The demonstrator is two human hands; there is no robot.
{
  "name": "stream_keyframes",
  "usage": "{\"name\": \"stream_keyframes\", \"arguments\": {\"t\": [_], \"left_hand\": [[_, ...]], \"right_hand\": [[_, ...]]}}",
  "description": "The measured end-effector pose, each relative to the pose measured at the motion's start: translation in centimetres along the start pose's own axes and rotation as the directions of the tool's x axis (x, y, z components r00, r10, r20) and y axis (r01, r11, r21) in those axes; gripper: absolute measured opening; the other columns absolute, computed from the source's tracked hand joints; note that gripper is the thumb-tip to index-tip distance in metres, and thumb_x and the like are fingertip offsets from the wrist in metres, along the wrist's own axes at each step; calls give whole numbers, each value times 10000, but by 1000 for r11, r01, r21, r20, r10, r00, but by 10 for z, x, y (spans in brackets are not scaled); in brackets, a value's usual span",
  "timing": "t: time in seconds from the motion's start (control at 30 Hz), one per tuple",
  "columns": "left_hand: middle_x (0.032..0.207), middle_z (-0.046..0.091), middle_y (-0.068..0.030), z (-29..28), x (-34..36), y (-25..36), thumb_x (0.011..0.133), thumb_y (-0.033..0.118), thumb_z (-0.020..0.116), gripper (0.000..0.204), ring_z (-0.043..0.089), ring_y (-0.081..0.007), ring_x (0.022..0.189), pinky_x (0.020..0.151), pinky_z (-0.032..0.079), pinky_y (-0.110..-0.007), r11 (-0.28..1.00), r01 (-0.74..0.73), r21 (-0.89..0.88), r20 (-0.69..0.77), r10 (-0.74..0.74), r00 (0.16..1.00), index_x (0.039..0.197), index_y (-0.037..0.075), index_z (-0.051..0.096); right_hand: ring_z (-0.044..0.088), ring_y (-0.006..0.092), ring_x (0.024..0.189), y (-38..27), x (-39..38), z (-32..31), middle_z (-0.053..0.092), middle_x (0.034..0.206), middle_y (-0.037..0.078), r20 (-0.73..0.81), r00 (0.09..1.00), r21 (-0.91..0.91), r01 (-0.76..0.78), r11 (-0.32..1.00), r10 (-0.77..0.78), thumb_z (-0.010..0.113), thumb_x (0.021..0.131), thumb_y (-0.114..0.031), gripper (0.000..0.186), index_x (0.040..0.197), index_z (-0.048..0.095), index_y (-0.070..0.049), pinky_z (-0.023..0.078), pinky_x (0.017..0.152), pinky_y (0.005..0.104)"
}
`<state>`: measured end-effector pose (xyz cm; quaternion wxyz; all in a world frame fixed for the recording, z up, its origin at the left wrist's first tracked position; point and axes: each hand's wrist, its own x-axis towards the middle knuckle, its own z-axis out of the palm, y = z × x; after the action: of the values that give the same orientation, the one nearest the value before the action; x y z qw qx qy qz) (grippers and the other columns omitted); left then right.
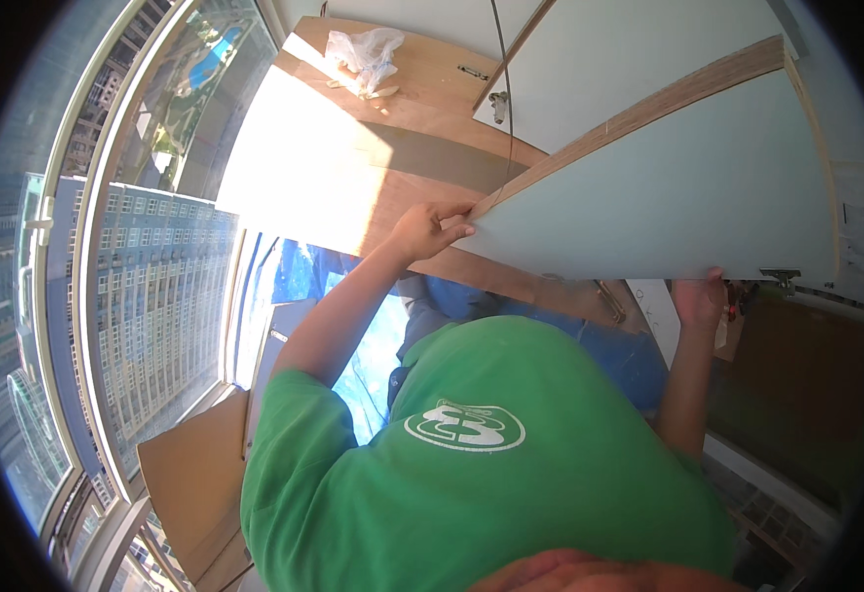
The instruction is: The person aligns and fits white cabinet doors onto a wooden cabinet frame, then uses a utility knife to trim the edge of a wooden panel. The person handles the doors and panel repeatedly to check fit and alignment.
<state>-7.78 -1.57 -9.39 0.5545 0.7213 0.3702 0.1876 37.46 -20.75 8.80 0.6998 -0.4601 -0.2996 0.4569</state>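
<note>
Pale panel (659, 192) before you. Your left hand (432, 232) pinches its left corner; your right hand (696, 302) grips the near edge beside a dark hinge (780, 276), fingers partly hidden. Long axis left to right, narrow corner pointing left, wood-toned far edge climbing rightward. Beyond, the wooden surface (432, 163), sunlit stretch running left toward the window (160, 286). Cable (507, 89) crosses before a second panel (619, 69); plastic bag (365, 54) farthest.

1 crumpled plastic bag (363, 57) lies near the window (90, 237), with a tall building (160, 286) outside.
</note>
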Motion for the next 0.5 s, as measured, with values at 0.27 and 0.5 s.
{"name": "stream_keyframes", "arguments": {"t": [0.27, 0.5], "left_hand": [[1246, 760, -149, -9, 11, -13, 914, 335, 832, 468, 726, -245, 1143, 980, 562, -359, 998, 33, -58, 49, -31, 998, 1283, 61, 744], [1226, 770, -153, -17, 19, -18, 906, 299, 841, 451, 740, -226, 1120, 963, 573, -342, 999, 33, -29, 124, -30, 992, 1254, 25, 753]], "right_hand": [[438, 225, 1473, 13, -3, -5, 545, 1530, 16, -30, 997, -61, 67, 996, -69, 853, 881, -357, 736, 1496, 534, -107, 282, 1272, 454], [393, 237, 1498, 14, -6, 9, 527, 1541, 19, -2, 997, -80, 72, 994, -72, 844, 889, -382, 722, 1486, 538, -114, 248, 1281, 468]]}}
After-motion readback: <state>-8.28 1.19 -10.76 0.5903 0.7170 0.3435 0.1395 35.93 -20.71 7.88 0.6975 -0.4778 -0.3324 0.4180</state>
